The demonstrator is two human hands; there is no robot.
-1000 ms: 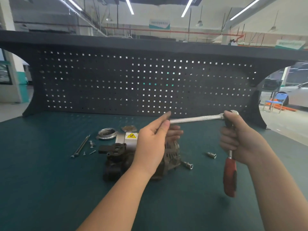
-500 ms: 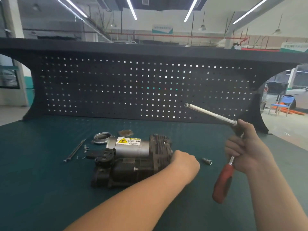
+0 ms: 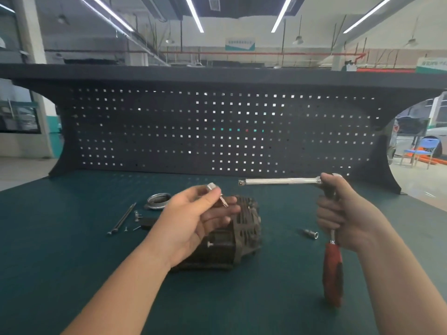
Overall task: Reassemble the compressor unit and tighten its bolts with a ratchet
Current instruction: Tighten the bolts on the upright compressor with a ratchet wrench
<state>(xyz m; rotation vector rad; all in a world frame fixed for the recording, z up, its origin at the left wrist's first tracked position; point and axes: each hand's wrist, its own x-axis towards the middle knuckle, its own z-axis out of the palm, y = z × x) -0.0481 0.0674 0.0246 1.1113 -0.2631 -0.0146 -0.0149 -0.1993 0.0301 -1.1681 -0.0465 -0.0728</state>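
The left hand (image 3: pixel 193 221) is raised over the compressor (image 3: pixel 239 228) on the green surface (image 3: pixel 60 262), its fingers (image 3: pixel 212 193) pinching a small socket bit (image 3: pixel 216 192). The right hand (image 3: pixel 343 213) grips the ratchet (image 3: pixel 331 272), whose extension bar (image 3: pixel 278 182) points left. A loose socket (image 3: pixel 310 233) lies near.

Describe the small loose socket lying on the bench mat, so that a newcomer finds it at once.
Start from the dark compressor in the middle of the green bench mat and look to its right. There, just left of the right hand that grips the ratchet, lies the socket. It is short, silver and lies alone, whereas the other loose parts, the long bolts and the metal ring, lie left of the compressor.
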